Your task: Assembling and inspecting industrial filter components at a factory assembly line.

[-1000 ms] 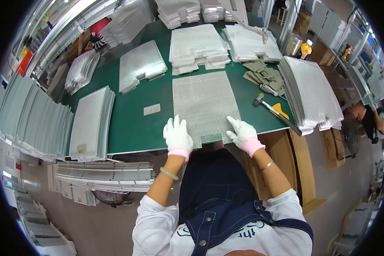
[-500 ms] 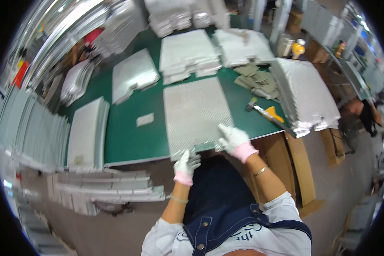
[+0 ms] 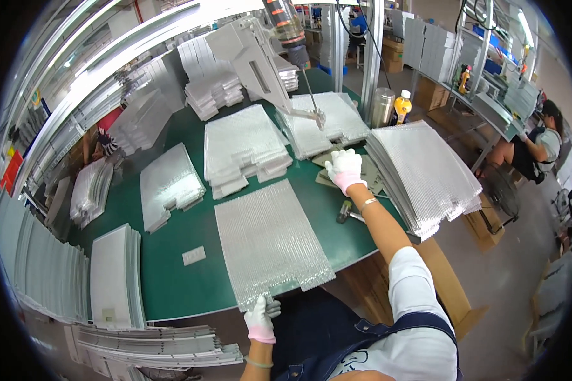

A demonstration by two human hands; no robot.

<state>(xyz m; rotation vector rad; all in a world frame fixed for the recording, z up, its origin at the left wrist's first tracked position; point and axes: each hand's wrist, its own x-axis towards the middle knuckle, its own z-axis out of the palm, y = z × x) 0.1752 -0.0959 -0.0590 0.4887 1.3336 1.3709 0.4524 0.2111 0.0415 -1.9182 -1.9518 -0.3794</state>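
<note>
- The work on the mesh sheet seemed, as a judgement, to be at an early stage: it lay flat on the green table, its notched edge near, with no olive piece on its visible face.
- Stacks of silvery sheets stood around it, one far and one to the right; which were finished could not be told.
- The left hand was at the sheet's near left corner, fingers against the edge; whether they pinched it was unclear.
- The right hand was well apart from the sheet, to its far right, over the olive pieces. Its fingers were curled, and I could not tell whether they held one.
- The hammer lay between the sheet and the right forearm.
</note>
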